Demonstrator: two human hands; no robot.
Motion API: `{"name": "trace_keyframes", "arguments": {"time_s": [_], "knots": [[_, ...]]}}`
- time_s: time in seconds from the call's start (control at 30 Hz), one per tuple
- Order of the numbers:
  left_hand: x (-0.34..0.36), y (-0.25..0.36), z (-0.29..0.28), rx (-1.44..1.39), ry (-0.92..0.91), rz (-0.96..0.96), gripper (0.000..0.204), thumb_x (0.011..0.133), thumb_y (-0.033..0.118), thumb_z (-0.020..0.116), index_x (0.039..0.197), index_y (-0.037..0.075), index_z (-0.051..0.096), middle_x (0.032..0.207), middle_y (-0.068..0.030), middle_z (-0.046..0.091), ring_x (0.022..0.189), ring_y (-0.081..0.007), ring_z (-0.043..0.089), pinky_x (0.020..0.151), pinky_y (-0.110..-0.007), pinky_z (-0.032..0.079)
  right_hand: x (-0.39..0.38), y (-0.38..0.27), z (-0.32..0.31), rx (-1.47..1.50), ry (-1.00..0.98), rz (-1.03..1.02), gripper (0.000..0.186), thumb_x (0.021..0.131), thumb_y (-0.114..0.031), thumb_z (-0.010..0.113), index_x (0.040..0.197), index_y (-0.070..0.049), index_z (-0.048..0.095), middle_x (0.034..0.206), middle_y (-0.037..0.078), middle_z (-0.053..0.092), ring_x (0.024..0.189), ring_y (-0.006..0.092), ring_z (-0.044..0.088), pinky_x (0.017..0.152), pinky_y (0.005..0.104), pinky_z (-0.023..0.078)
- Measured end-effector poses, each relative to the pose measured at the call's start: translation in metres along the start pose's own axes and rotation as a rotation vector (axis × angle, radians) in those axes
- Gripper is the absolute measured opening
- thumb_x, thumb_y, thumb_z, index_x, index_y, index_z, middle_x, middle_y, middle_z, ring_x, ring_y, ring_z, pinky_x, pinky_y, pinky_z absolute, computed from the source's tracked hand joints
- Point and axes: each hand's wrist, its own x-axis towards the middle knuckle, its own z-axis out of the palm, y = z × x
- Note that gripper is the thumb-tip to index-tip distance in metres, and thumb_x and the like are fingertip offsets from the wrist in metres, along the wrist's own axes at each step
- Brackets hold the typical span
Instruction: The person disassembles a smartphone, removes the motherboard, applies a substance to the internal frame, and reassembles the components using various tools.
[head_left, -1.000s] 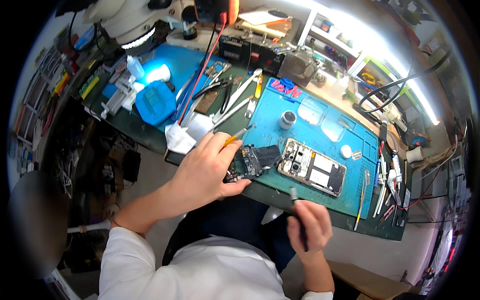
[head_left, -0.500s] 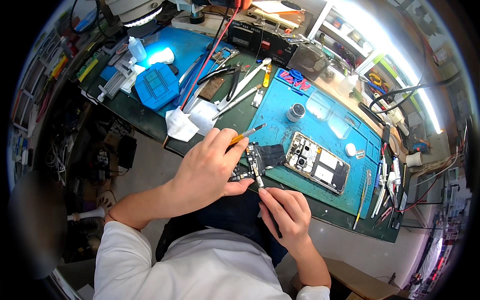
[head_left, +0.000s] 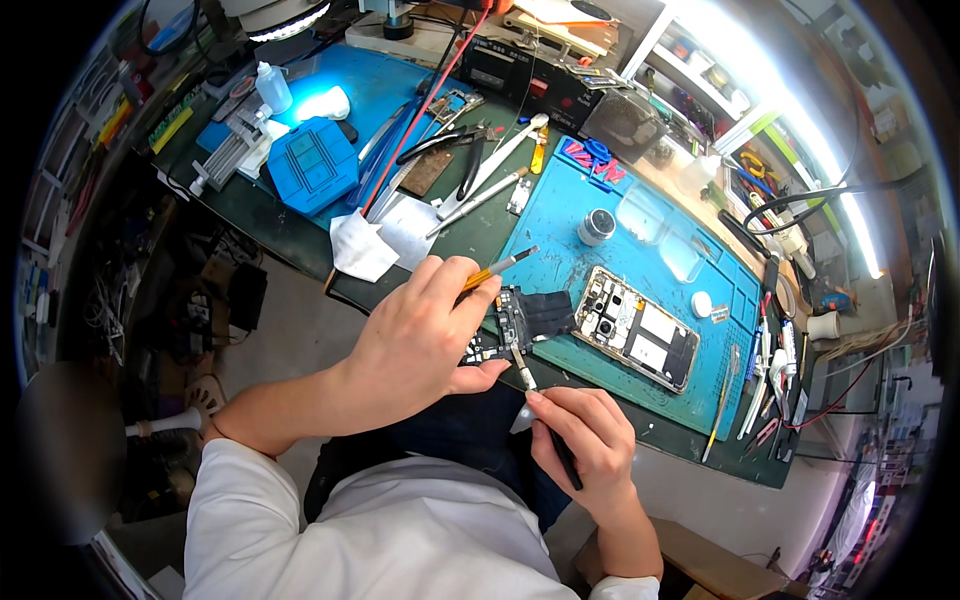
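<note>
My left hand (head_left: 415, 325) is closed on a phone circuit board (head_left: 507, 318), its thumb near the board's lower edge. A slim yellow-handled tool (head_left: 484, 276) with a metal front and dark tip is also tucked in that hand, pointing up and right. From the board a black flexible sheet (head_left: 547, 313) extends to the right. My right hand (head_left: 590, 440) pinches a slim black-handled tool (head_left: 528, 378) with a pale metal front. Its thin tip meets the lower part of the board; the exact kind of tip is too small to tell. Fingers of the left hand cover the board's left side.
An opened phone body (head_left: 637, 330) lies on the blue work mat (head_left: 540, 220), near a small jar (head_left: 596, 227) and a white cap (head_left: 700, 304). Pliers (head_left: 470, 165), white wipes (head_left: 362, 248) and a blue octagonal box (head_left: 312, 168) lie left. Several hand tools line the right side.
My right hand and its black-handled tool have shifted slightly right and down, showing more of the tool's metal front. My left hand keeps its hold on the board nearly unmoved.
</note>
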Motion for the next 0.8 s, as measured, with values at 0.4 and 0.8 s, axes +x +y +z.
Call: {"name": "trace_keyframes", "arguments": {"time_s": [0.4,0.8], "knots": [[-0.001,0.0,-0.002,-0.025,-0.017,-0.019,0.073,0.072,0.026,0.091,0.132,-0.006,0.064,0.122,-0.0129,0.053,0.108,-0.0304,0.055,0.09,-0.039,0.053,-0.003,0.003,0.002,0.038,-0.002,0.056,0.045,0.074,0.009,0.079,0.118,0.0,0.074,0.105,0.012,0.074,0.085,0.0276,0.07,0.074,0.0358,0.056],[0.0,0.0,-0.001,-0.026,-0.027,-0.011,0.074,0.072,0.026,0.091,0.132,-0.006,0.063,0.122,-0.0135,0.052,0.109,-0.0309,0.055,0.09,-0.039,0.054,0.007,0.006,-0.014,0.023,-0.205,-0.037,0.052,0.069,0.001,0.078,0.12,-0.01,0.076,0.114,0.011,0.065,0.089,0.0257,0.066,0.078,0.0366,0.055]]}}
